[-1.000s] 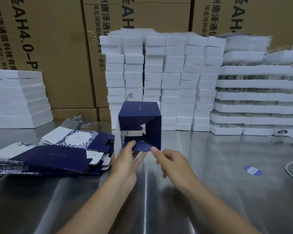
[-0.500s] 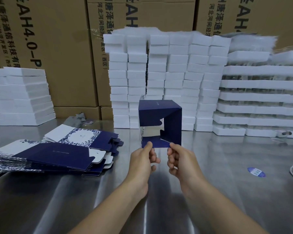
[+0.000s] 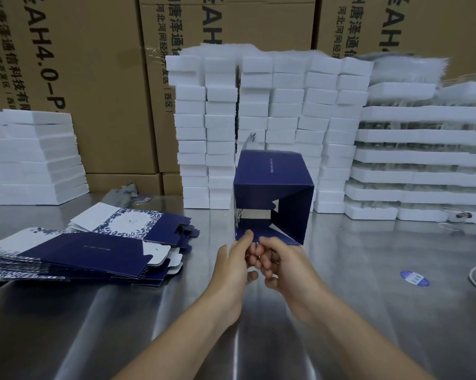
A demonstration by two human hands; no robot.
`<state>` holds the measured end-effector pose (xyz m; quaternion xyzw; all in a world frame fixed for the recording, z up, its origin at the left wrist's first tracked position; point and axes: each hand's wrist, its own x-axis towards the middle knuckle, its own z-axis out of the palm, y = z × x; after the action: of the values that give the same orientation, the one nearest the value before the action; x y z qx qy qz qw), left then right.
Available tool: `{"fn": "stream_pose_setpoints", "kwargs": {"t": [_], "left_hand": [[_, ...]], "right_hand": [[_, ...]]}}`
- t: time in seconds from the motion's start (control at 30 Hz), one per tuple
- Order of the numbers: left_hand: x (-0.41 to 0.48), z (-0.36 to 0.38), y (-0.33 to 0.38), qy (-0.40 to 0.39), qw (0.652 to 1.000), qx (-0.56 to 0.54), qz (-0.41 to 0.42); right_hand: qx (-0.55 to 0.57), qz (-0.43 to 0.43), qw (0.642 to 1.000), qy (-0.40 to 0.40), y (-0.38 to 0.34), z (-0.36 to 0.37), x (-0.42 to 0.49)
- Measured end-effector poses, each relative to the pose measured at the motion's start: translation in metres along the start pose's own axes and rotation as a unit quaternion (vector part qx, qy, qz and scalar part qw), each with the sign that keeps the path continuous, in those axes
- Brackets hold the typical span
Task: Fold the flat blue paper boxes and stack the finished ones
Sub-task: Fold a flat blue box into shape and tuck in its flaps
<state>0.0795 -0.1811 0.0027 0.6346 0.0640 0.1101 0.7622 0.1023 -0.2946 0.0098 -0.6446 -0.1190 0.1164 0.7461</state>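
One blue box (image 3: 272, 187) opened into a sleeve, end flaps unclosed, lower edge pinched by left hand (image 3: 231, 266) and right hand (image 3: 284, 267); flat boxes (image 3: 94, 248) waiting left of it.

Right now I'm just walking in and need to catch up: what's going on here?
A person is folding a dark blue paper box over the steel table. It is opened into a square tube, and the left hand and right hand pinch its near bottom flap. A pile of flat blue boxes lies to the left; white foam blocks are stacked behind.
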Motion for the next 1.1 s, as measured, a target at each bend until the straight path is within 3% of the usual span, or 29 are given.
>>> {"fn": "stream_pose_setpoints", "kwargs": {"t": [0.27,0.57,1.1], "left_hand": [[0.0001,0.0007,-0.0023,-0.004,0.999,0.035,0.011],[0.0048,-0.0021,-0.0051,0.007,0.999,-0.022,-0.030],[0.0057,-0.0033,-0.0009,0.037,0.999,-0.008,-0.033]], "right_hand": [[0.028,-0.017,0.999,0.011,0.0014,0.0006,0.0006],[-0.017,-0.014,1.000,0.018,0.0017,0.0041,-0.0015],[0.038,-0.022,0.996,0.078,0.0075,-0.0013,0.0070]]}}
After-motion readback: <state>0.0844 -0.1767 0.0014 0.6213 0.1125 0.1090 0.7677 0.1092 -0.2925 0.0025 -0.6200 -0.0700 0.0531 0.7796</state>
